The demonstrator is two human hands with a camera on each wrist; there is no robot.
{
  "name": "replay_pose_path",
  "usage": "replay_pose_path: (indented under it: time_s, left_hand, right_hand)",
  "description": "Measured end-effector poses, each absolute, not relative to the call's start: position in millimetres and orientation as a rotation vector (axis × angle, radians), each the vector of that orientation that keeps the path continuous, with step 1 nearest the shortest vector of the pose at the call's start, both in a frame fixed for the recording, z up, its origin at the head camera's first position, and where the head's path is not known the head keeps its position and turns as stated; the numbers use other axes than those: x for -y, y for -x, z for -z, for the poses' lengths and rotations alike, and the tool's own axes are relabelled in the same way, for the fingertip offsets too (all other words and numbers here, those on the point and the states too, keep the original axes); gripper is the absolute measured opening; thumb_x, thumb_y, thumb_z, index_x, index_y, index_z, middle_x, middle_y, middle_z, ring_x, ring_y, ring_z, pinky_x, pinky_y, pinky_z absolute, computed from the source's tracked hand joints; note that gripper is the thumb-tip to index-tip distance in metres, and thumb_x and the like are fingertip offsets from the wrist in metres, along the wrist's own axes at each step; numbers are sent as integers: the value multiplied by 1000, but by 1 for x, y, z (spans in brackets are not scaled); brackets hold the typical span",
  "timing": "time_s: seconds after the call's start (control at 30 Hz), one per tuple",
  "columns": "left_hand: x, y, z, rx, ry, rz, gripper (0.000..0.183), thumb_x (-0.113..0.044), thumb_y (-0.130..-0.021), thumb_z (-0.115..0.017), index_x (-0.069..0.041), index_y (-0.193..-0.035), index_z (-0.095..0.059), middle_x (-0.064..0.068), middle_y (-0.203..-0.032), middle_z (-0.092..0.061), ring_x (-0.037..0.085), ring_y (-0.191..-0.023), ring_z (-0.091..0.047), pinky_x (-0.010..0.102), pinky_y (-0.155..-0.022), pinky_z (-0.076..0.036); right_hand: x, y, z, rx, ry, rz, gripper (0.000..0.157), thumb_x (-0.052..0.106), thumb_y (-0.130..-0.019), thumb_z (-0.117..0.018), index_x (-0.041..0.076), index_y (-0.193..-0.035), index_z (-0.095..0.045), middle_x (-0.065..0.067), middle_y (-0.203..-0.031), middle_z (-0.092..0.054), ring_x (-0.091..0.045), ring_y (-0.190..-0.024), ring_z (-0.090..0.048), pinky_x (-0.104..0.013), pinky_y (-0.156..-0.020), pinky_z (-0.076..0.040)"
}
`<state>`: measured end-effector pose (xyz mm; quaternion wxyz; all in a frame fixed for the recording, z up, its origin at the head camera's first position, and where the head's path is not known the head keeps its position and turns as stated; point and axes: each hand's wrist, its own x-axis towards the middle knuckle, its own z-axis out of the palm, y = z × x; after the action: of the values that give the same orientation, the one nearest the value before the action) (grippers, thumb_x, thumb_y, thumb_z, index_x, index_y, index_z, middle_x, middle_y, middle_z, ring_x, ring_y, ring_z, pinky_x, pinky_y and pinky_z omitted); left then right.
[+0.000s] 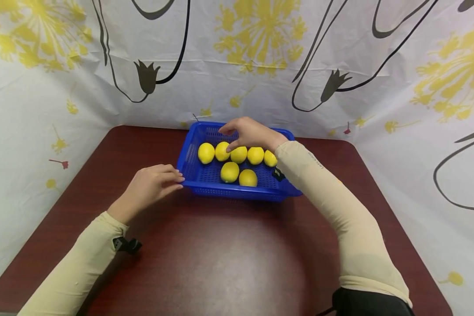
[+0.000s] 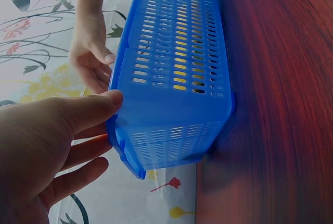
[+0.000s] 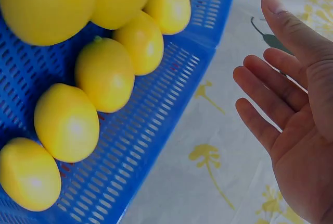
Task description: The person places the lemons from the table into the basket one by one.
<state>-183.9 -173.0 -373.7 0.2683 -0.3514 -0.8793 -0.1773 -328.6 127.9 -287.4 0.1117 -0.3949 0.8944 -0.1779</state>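
Observation:
A blue perforated plastic basket [image 1: 213,184] stands on the table with several yellow lemons [image 1: 206,153] in it. In the head view, five lie in a back row and two nearer the front. My left hand [image 1: 152,186] pinches the rim at the basket's near left corner. The left wrist view shows its thumb on the rim [image 2: 118,73], with other fingers behind and beside it. Above the back of the basket, my right hand [image 1: 249,133] hovers with its fingers spread and nothing in them. The right wrist view shows the open palm apart from the lemons [image 3: 66,122].
The dark red-brown table [image 1: 221,245] extends in front of the basket and to both sides. Behind it hangs a white cloth [image 1: 237,83] with yellow flowers and grey stems, close to the basket's back edge. More cloth hangs at left and right.

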Motion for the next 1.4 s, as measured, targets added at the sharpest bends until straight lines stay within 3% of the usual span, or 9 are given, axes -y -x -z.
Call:
replay_pose_path:
  time_s: [0.53,1.13,1.4]
  left_hand:
    - [173,186,379,2349,958,495,21,-20,-73,-88,-13,-91,-79,2,-92,-75,18,-85,-72,38,-73,-60]
    - [174,185,375,2354,952,490,22,-20,-73,-88,-13,-92,-80,2,-90,-74,18,-83,-72,37,-71,-60]
    - [173,184,375,2350,951,494,22,-18,-72,-88,-13,-91,-79,2,-90,-74,18,-83,-72,37,-70,-60]
  right_hand:
    - [-163,322,285,-2682,1141,573,58,36,-86,-76,19,-138,-58,-2,-136,-62,-21,-125,-59,-42,-107,-49]
    - [-210,309,268,-2811,1076,594,54,29,-84,-79,20,-135,-61,-3,-131,-65,-22,-122,-61,-44,-102,-50]
    - [-237,300,268,-2897,1058,644,58,36,-81,-81,21,-134,-62,-2,-131,-66,-21,-120,-63,-45,-105,-49]
